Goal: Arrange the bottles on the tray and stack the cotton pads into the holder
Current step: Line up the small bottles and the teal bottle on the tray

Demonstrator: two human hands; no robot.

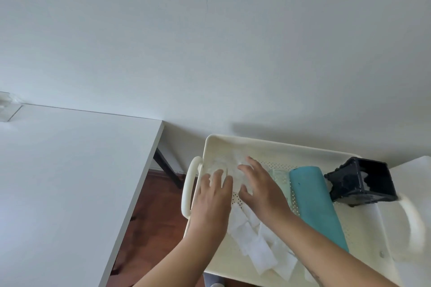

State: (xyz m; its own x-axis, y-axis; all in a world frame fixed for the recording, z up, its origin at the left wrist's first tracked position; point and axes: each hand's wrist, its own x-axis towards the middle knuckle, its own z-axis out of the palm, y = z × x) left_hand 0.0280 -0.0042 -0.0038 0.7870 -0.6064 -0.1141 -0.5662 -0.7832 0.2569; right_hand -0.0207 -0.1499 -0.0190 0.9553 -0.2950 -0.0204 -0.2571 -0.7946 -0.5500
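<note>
A cream perforated tray (275, 147) with loop handles holds everything. Loose white cotton pads (258, 249) lie scattered in its near left part, and a blurred white heap of pads (224, 162) sits in its far left corner. My left hand (212, 196) rests on that heap with its fingers laid flat. My right hand (261, 191) has fingers and thumb curled round part of the heap. A teal bottle (314, 202) lies on its side in the middle, with a pale green clear bottle (278, 176) beside it. The dark navy holder (359, 182) lies tipped over at the far right.
A white table (70, 182) stands to the left, separated from the tray by a gap over brown floor (151, 216). A white wall rises behind. A white surface (415, 170) lies past the tray's right handle (415, 223).
</note>
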